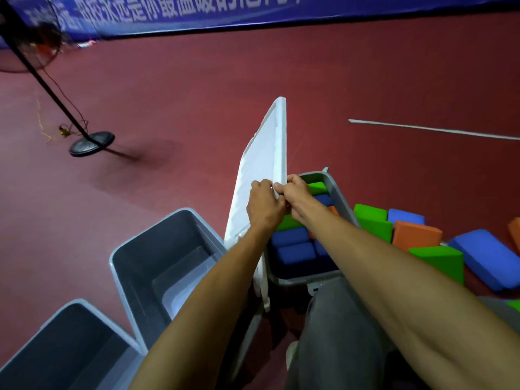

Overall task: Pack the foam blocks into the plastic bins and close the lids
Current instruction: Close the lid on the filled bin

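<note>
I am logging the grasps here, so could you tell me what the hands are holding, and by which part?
Both the left hand and the right hand grip the white lid by its long edge, about midway along; the lid stands on edge.

The scene was dim and evenly lit, with colours saturated and the corners falling off into darkness. A soft shadow spread right of the fan stand's base [92,143] across the red floor [323,80]. Wide-angle distortion bowed the blue banner [253,12], and fine detail looked soft and smeared throughout.
</note>
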Available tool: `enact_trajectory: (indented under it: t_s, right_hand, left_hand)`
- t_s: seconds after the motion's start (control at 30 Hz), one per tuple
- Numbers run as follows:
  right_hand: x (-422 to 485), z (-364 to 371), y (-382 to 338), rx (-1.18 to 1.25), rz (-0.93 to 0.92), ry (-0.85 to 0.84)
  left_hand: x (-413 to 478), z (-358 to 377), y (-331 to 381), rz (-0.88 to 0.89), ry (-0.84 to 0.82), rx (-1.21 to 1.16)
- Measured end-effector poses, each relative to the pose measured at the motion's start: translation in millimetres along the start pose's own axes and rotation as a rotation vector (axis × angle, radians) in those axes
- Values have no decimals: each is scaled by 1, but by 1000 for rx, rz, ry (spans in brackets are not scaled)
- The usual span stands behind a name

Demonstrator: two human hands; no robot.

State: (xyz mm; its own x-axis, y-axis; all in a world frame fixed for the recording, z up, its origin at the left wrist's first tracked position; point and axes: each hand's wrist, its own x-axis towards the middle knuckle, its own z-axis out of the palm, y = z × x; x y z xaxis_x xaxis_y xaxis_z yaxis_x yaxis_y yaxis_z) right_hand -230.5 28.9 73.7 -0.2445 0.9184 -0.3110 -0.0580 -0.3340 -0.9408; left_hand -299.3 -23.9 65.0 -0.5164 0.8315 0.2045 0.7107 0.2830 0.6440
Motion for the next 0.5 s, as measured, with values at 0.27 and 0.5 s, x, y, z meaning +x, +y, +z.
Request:
enact_trajectory:
  t_s: [0.27, 0.5]
  right_hand:
    - [-34, -65, -33, 207, -14, -20]
    - [-55, -122, -41, 287, -36, 39]
  left_hand:
    - [-23, 1, 66, 152, 25, 18]
    - [-45, 24, 105, 276, -27, 7]
